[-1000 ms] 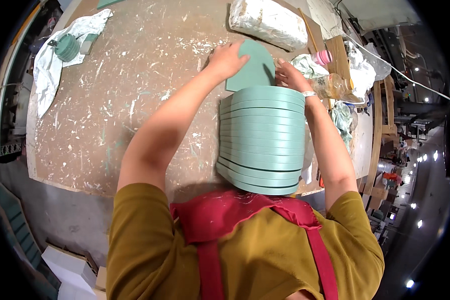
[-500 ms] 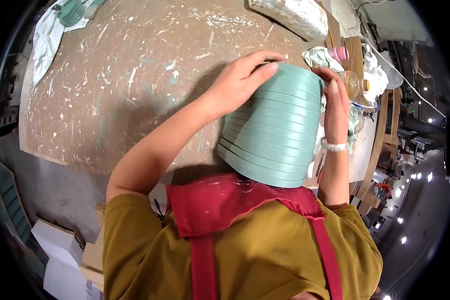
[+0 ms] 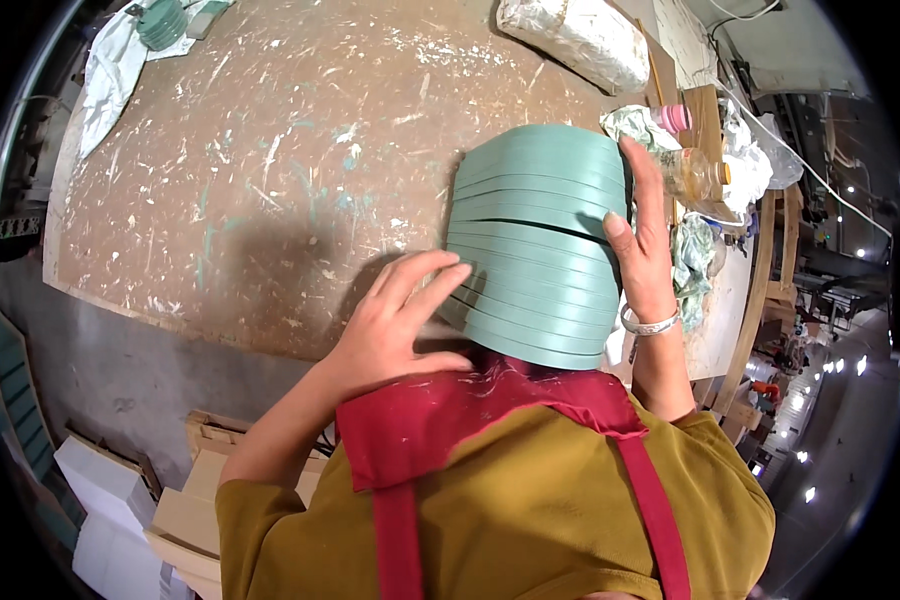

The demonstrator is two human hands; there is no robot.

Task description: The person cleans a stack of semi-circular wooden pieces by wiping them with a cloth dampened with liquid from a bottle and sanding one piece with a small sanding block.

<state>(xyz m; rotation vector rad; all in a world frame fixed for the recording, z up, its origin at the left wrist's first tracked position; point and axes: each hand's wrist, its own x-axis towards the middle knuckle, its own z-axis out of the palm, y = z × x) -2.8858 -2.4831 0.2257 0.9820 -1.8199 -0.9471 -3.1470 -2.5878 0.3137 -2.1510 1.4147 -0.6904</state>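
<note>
A stack of pale green, glossy flat pieces [image 3: 535,280] rests at the near edge of the table, against my apron. A dark gap crosses the stack between its far and near parts. My left hand [image 3: 395,315] is at the near left side, its fingers spread and the fingertips at the stack's left edge. Along the right edge lies my right hand [image 3: 647,240], fingers stretched toward the far end and thumb apart beside the gap. A bracelet [image 3: 650,322] circles my right wrist.
Paint marks cover the brown table [image 3: 250,170]. A wrapped bundle [image 3: 575,40] lies at its far edge. To the right are a clear bottle with a yellow cap [image 3: 695,172], a pink-topped container [image 3: 673,118] and crumpled cloths [image 3: 692,260]. Cardboard boxes [image 3: 205,490] stand at lower left.
My left hand has come from the far left corner of the stack to its near left side. The right hand has slid nearer along the edge. A gap has opened across the stack.
</note>
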